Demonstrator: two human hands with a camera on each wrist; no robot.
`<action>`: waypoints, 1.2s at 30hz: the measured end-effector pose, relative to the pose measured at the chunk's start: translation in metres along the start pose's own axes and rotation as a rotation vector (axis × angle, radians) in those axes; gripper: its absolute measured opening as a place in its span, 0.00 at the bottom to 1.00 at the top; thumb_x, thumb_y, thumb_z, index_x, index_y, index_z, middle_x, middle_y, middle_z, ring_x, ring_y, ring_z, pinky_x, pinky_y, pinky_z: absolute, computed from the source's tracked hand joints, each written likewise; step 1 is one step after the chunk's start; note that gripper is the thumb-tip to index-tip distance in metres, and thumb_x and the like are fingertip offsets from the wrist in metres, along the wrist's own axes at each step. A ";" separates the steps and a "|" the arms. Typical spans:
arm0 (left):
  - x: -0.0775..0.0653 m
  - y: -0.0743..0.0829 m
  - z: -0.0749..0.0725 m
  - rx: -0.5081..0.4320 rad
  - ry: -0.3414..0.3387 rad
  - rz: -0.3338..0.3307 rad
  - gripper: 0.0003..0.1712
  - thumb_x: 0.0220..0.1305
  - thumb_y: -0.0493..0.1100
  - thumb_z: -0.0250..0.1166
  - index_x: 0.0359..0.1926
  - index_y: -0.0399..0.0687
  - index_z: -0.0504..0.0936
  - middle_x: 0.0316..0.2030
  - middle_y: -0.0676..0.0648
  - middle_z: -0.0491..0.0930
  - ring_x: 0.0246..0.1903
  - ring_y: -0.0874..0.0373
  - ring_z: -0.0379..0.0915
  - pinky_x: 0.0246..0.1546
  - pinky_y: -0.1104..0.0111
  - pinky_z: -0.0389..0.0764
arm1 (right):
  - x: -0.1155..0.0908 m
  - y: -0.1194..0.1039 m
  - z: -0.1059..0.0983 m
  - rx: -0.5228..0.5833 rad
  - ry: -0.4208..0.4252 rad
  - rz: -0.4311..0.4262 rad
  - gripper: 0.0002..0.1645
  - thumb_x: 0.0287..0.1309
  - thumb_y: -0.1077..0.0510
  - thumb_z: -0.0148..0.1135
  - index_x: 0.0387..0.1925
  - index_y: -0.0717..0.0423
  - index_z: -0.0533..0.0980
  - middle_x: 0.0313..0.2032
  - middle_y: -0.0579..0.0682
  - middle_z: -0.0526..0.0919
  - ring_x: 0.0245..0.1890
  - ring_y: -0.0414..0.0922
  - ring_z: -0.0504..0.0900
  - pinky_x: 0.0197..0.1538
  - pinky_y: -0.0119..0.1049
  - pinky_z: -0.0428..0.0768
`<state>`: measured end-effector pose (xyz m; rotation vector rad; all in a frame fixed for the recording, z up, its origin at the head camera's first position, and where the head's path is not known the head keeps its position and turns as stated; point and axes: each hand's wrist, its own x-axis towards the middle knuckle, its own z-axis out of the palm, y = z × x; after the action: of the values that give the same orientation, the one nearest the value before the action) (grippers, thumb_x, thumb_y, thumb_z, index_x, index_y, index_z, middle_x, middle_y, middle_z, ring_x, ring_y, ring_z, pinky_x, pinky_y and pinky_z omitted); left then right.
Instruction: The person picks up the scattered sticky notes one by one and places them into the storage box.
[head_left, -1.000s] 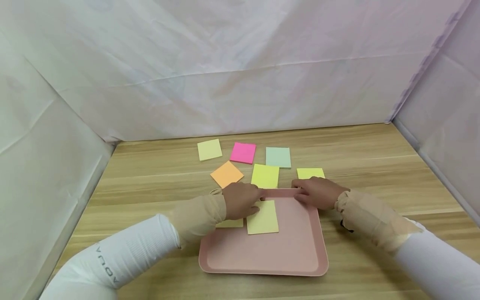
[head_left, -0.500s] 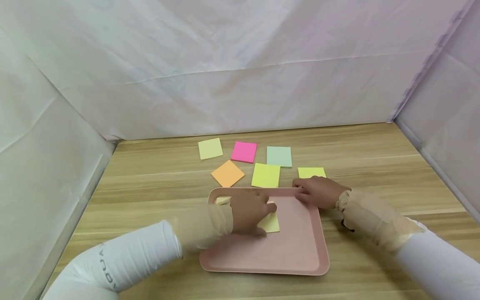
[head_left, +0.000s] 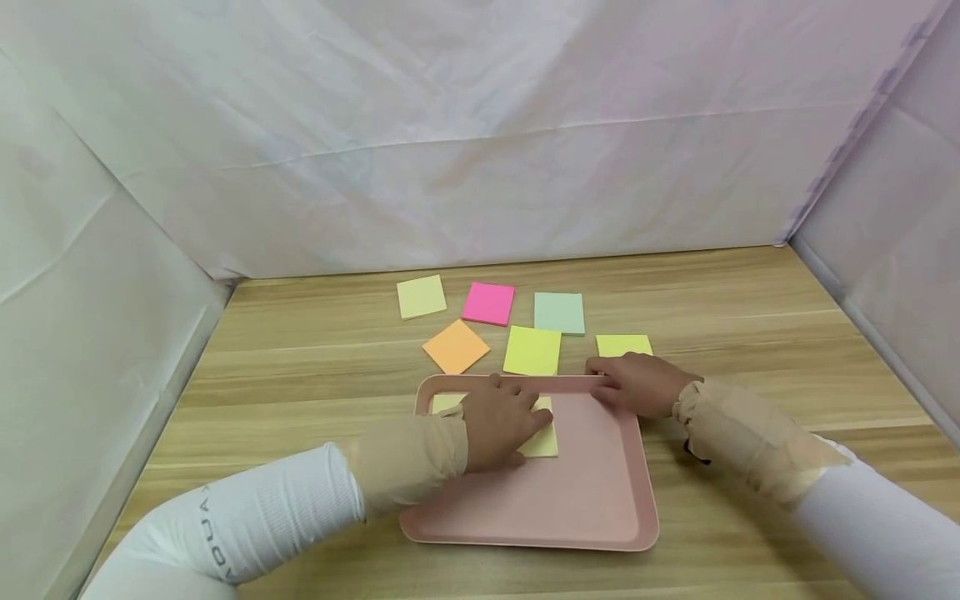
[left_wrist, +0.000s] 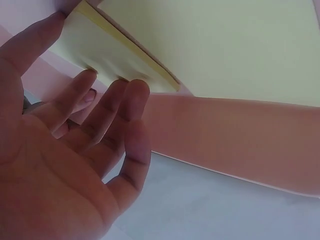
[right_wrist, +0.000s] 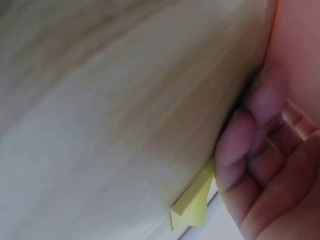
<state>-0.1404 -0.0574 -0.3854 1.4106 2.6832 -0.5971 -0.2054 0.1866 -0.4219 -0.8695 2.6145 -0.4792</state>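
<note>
A pink tray (head_left: pixel 570 500) holds two pale yellow sticky note pads side by side along its far wall. My left hand (head_left: pixel 502 425) lies over the right-hand pad (head_left: pixel 546 446), fingers spread and fingertips touching it. In the left wrist view, the thumb reaches one corner of this pad (left_wrist: pixel 107 45) and the other fingertips rest against it near the tray wall. The left-hand pad (head_left: pixel 446 402) is mostly hidden under my left wrist. My right hand (head_left: pixel 637 385) grips the tray's far rim near the right corner, with fingers curled over the outside.
Beyond the tray lie a bright yellow pad (head_left: pixel 532 350), an orange pad (head_left: pixel 456 347), a pink pad (head_left: pixel 488 303), a mint pad (head_left: pixel 558 313) and a pale yellow pad (head_left: pixel 422 297). Another yellow pad (head_left: pixel 624 344) lies behind my right hand. White cloth walls (head_left: pixel 480 167) enclose the wooden table (head_left: pixel 315 350).
My left hand has moved right and spread over the right-hand pad, which has slid slightly towards the tray's far wall. My right hand stays on the rim.
</note>
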 end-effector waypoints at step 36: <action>-0.001 -0.185 0.090 -0.447 0.090 -0.563 0.29 0.65 0.51 0.52 0.65 0.48 0.65 0.61 0.36 0.68 0.53 0.38 0.67 0.47 0.45 0.75 | -0.004 -0.004 0.003 -0.024 0.020 0.018 0.03 0.62 0.53 0.56 0.34 0.45 0.72 0.18 0.42 0.72 0.21 0.39 0.69 0.28 0.36 0.70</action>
<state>-0.3004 -0.1843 -0.4103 0.5862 3.0196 0.0677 -0.1988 0.1854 -0.4216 -0.8520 2.6492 -0.4553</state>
